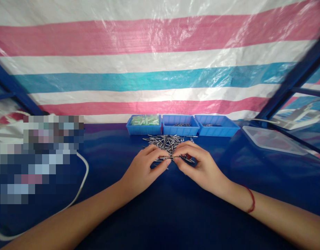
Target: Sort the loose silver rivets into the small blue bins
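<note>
My left hand (146,163) and my right hand (199,165) meet over the middle of the dark blue table. Thumb and fingertips are pinched together on each. Between them lies a thin, rod-like metal piece (172,158), held from both sides and mostly covered by the fingers. Its exact kind is too small to make out. Just behind and partly under my fingers spreads a loose pile of slim silvery metal pieces (165,141). A red band circles my right wrist.
Beyond the pile, three blue bins stand in a row: the left bin (144,130) has pale green pieces, the middle bin (180,131) and right bin (218,132) hold metal pieces. A translucent lid (273,140) lies right. A white cable (84,170) curves at left, beside a blurred-out area.
</note>
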Demonstrator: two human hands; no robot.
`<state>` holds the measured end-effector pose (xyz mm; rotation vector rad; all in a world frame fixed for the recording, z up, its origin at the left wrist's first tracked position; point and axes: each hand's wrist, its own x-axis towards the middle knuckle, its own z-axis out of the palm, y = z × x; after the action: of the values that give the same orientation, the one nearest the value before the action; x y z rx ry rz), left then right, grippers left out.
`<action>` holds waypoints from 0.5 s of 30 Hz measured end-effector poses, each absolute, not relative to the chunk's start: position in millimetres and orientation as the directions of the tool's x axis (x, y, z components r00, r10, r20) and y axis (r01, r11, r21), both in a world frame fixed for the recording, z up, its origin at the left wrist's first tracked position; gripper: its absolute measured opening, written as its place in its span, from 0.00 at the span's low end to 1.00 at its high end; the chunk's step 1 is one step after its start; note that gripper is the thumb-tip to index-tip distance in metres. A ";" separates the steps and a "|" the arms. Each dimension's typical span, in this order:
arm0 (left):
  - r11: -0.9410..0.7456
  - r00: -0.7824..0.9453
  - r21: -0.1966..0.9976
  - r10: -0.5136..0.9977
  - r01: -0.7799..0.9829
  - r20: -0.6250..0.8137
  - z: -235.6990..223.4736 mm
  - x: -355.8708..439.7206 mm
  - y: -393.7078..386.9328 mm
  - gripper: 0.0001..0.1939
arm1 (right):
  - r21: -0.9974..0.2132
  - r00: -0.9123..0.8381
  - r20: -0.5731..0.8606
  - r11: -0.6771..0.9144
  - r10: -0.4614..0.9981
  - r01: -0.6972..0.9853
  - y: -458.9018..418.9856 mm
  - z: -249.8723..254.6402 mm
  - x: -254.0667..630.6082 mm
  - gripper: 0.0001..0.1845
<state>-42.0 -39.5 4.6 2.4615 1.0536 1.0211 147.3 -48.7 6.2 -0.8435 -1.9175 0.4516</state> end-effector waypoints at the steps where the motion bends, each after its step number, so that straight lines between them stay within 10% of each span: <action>1: -0.702 0.482 0.487 0.711 0.519 0.512 4.6 -42.4 -39.7 0.05 | -0.621 -0.303 0.624 0.693 0.720 0.367 -48.1 6.0 147.4 0.05; 15: -0.684 0.457 0.409 0.717 0.604 0.526 7.4 -44.8 -39.6 0.06 | -0.730 -0.186 0.542 0.569 0.820 0.379 -33.7 4.3 155.2 0.09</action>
<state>-44.8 -39.6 7.4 2.5384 1.1621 1.0369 155.2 -33.7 4.3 -0.9875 -1.7886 0.5435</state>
